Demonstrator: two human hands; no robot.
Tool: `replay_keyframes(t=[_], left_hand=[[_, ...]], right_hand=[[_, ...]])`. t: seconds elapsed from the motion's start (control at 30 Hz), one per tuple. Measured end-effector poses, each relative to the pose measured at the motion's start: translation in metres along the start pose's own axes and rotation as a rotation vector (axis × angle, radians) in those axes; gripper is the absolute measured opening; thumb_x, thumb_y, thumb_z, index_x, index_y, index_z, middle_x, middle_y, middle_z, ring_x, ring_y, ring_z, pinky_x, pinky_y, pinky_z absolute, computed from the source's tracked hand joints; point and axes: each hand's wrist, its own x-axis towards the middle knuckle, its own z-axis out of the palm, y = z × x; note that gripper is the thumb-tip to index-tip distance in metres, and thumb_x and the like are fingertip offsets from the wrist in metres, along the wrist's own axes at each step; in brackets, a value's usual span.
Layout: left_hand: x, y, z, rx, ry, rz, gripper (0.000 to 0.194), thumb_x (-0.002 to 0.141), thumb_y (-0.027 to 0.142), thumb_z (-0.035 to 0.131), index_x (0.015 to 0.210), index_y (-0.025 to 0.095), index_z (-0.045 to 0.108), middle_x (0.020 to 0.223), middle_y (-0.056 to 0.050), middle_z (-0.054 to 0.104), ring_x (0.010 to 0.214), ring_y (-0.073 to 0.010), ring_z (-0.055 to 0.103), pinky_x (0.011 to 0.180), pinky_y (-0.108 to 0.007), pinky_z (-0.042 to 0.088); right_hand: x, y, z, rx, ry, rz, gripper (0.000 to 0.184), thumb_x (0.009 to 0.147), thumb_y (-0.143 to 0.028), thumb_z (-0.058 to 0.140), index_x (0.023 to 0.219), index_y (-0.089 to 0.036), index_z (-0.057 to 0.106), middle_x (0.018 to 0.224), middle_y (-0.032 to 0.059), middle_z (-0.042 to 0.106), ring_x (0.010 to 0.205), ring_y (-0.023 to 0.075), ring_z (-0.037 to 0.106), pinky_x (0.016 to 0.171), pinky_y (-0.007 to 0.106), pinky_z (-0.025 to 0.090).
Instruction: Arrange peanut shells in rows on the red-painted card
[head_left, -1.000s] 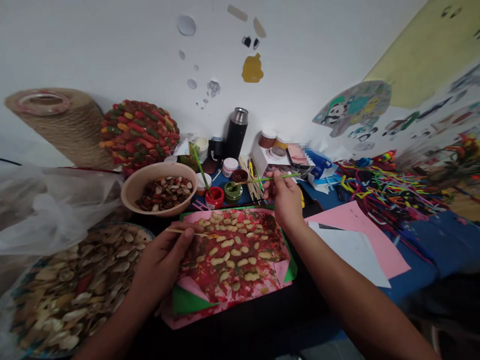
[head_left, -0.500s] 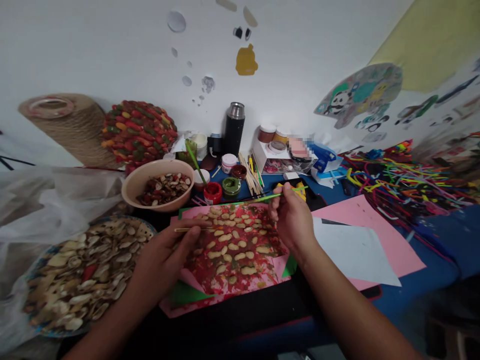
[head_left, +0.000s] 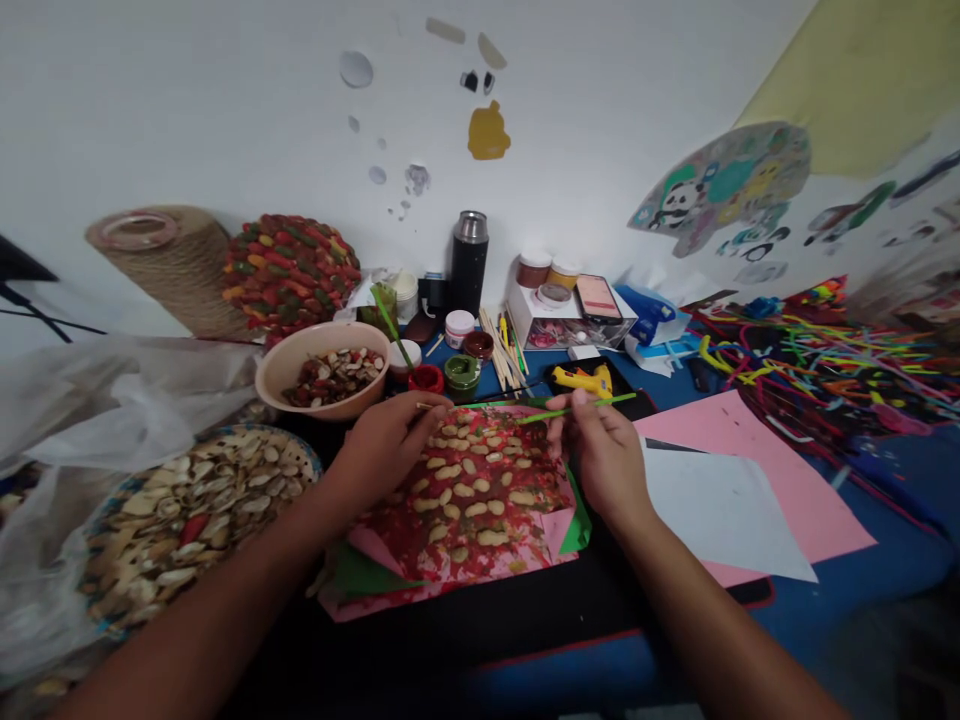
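My left hand (head_left: pixel 390 440) is closed around a thin wooden stick (head_left: pixel 424 405), over the upper left of a paint-smeared pink sheet (head_left: pixel 517 565). Most of the stick is hidden by the fingers. In my right hand (head_left: pixel 604 450) is a slim green paintbrush (head_left: pixel 616 399), pinched near its middle and pointing left across the sheet's upper edge. Its tip is too blurred to make out. Several unpainted peanuts (head_left: pixel 491 508) lie in rows on the sheet, among red and green smears. Green paper (head_left: pixel 371 572) shows beneath its corners.
Behind the sheet stand a red paint jar (head_left: pixel 426 378), a green paint jar (head_left: pixel 461 373) and a yellow glue gun (head_left: pixel 585 380). On the left are a bowl of shells (head_left: pixel 274 372) and a basket of shells (head_left: pixel 202 500). White paper (head_left: pixel 735 510) lies right, near pipe cleaners (head_left: pixel 810 350).
My left hand has moved up and right, to the sheet's upper edge, with the stick. My right hand has shifted slightly right and down, uncovering the glue gun. The view has shifted slightly.
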Motion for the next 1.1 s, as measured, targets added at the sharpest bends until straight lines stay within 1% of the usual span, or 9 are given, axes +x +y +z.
replay_keyframes(t=[0.07, 0.2, 0.37, 0.47, 0.53, 0.6, 0.67, 0.83, 1.1], left_hand=[[0.002, -0.005, 0.005, 0.032, -0.021, -0.008, 0.046, 0.103, 0.054, 0.049, 0.112, 0.022, 0.080, 0.117, -0.011, 0.084, 0.107, -0.0300, 0.077, 0.098, -0.041, 0.058], [0.001, -0.014, 0.013, 0.051, -0.009, 0.016, 0.045, 0.104, 0.051, 0.047, 0.114, 0.022, 0.080, 0.117, -0.010, 0.084, 0.108, -0.0289, 0.077, 0.101, -0.041, 0.058], [0.001, -0.020, 0.016, 0.041, -0.006, 0.024, 0.045, 0.104, 0.051, 0.048, 0.114, 0.022, 0.080, 0.118, -0.010, 0.083, 0.109, -0.0286, 0.077, 0.105, -0.042, 0.058], [0.000, -0.019, 0.014, 0.019, -0.009, 0.030, 0.043, 0.104, 0.050, 0.048, 0.113, 0.022, 0.080, 0.118, -0.010, 0.083, 0.109, -0.0280, 0.077, 0.103, -0.040, 0.059], [-0.002, -0.018, 0.011, 0.010, 0.012, 0.029, 0.043, 0.104, 0.049, 0.048, 0.114, 0.022, 0.080, 0.117, -0.010, 0.083, 0.108, -0.0276, 0.077, 0.101, -0.039, 0.059], [-0.004, -0.016, 0.008, 0.006, 0.031, 0.028, 0.043, 0.105, 0.050, 0.047, 0.112, 0.022, 0.080, 0.115, -0.009, 0.084, 0.105, -0.0271, 0.077, 0.100, -0.039, 0.058], [-0.006, -0.015, 0.007, -0.005, 0.025, 0.037, 0.043, 0.104, 0.051, 0.048, 0.110, 0.023, 0.080, 0.112, -0.009, 0.084, 0.102, -0.0265, 0.076, 0.100, -0.038, 0.058], [-0.008, -0.015, 0.010, -0.020, -0.032, 0.080, 0.040, 0.105, 0.048, 0.048, 0.109, 0.023, 0.080, 0.114, -0.008, 0.084, 0.105, -0.0255, 0.077, 0.104, -0.039, 0.058], [-0.005, -0.017, 0.014, -0.038, 0.000, 0.066, 0.039, 0.106, 0.046, 0.048, 0.110, 0.023, 0.079, 0.114, -0.008, 0.084, 0.106, -0.0255, 0.077, 0.102, -0.039, 0.058]], right_hand=[[-0.001, -0.002, -0.001, -0.033, -0.003, -0.013, 0.046, 0.095, -0.066, 0.075, 0.088, -0.020, 0.077, 0.068, 0.0012, 0.070, 0.050, 0.0145, 0.060, 0.052, 0.029, 0.048], [0.004, -0.007, 0.000, -0.070, -0.017, -0.045, 0.047, 0.095, -0.066, 0.074, 0.085, -0.021, 0.076, 0.072, 0.0023, 0.071, 0.052, 0.0150, 0.063, 0.053, 0.029, 0.050], [0.010, -0.009, 0.008, -0.113, -0.052, -0.040, 0.048, 0.092, -0.068, 0.077, 0.084, -0.021, 0.076, 0.070, 0.0018, 0.070, 0.051, 0.0152, 0.063, 0.049, 0.027, 0.048], [0.011, -0.007, 0.013, -0.134, -0.071, -0.043, 0.048, 0.091, -0.069, 0.077, 0.082, -0.022, 0.076, 0.067, 0.0012, 0.069, 0.051, 0.0151, 0.062, 0.048, 0.027, 0.049], [0.011, -0.005, 0.016, -0.145, -0.081, -0.046, 0.048, 0.092, -0.068, 0.077, 0.082, -0.022, 0.075, 0.067, 0.0012, 0.070, 0.051, 0.0153, 0.063, 0.049, 0.027, 0.050], [0.012, -0.003, 0.017, -0.153, -0.087, -0.045, 0.048, 0.093, -0.068, 0.076, 0.082, -0.022, 0.075, 0.068, 0.0014, 0.070, 0.051, 0.0153, 0.063, 0.050, 0.028, 0.051], [0.013, -0.003, 0.016, -0.155, -0.088, -0.042, 0.048, 0.092, -0.069, 0.076, 0.082, -0.022, 0.075, 0.069, 0.0015, 0.071, 0.051, 0.0153, 0.062, 0.051, 0.028, 0.052], [0.016, 0.000, 0.014, -0.156, -0.083, -0.034, 0.048, 0.092, -0.069, 0.077, 0.083, -0.022, 0.076, 0.069, 0.0014, 0.071, 0.051, 0.0154, 0.062, 0.051, 0.028, 0.052], [0.018, 0.003, 0.016, -0.159, -0.071, -0.042, 0.046, 0.095, -0.067, 0.075, 0.084, -0.022, 0.076, 0.069, 0.0013, 0.071, 0.050, 0.0149, 0.062, 0.049, 0.027, 0.051]])
